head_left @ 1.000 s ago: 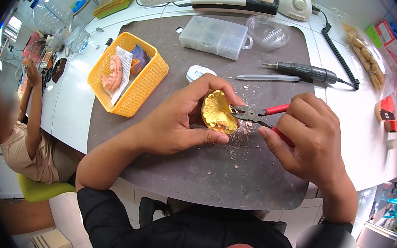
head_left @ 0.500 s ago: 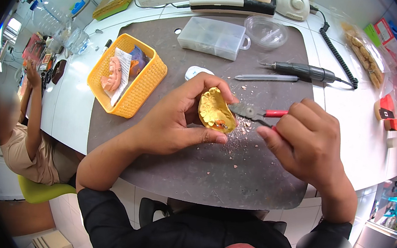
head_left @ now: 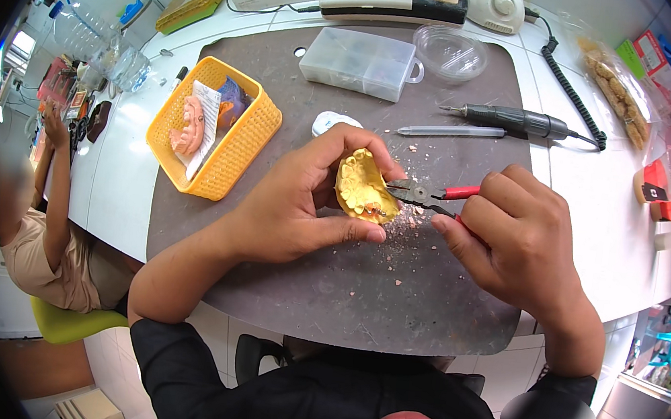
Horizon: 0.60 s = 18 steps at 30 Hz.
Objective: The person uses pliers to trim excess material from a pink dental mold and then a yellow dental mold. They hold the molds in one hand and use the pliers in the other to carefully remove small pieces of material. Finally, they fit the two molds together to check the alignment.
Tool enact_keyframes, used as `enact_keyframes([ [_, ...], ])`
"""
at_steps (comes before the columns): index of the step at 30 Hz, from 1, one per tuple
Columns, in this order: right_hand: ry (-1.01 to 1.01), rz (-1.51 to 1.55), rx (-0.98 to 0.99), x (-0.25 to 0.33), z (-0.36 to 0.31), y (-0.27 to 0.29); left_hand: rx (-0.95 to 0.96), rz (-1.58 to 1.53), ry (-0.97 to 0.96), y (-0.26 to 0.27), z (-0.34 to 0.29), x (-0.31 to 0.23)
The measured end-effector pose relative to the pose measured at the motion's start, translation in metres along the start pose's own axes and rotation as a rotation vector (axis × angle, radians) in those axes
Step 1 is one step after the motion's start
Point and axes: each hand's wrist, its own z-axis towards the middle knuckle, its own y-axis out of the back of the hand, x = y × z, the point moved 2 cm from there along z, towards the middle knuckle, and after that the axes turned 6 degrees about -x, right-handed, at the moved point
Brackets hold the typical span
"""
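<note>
My left hand [head_left: 284,196] holds a yellow dental cast [head_left: 361,181] between thumb and fingers above the dark mat. Small orange-pink material with a bit of metal [head_left: 372,211] sits at the cast's lower edge. Wrapped round the red handles of a pair of pliers [head_left: 416,193] is my right hand [head_left: 523,228]. The pliers' jaws point left and reach the cast's right edge; whether they grip anything there cannot be made out. Pinkish crumbs [head_left: 405,236] lie scattered on the mat below and beside the tool.
A yellow basket [head_left: 232,155] with a pink dental model stands left on the mat [head_left: 295,294]. Behind are a clear plastic box [head_left: 358,62], a round clear container [head_left: 449,55], a grey pen-like tool [head_left: 452,131] and a corded handpiece [head_left: 514,120]. Another person [head_left: 50,238] sits at far left.
The pliers have turned in my right hand, so their pivot now faces up and the jaws look narrower. My left hand and the cast have barely moved.
</note>
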Motion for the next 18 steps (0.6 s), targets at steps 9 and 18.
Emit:
enact_keyframes([
  [9, -0.033, 0.008, -0.044, -0.0016, 0.0011, 0.0011, -0.025, -0.041, 0.029, -0.0002, -0.0015, -0.0019],
  [18, -0.028, 0.065, -0.053, -0.0023, 0.0003, -0.0058, -0.026, -0.06, 0.04, -0.004, -0.002, 0.0005],
])
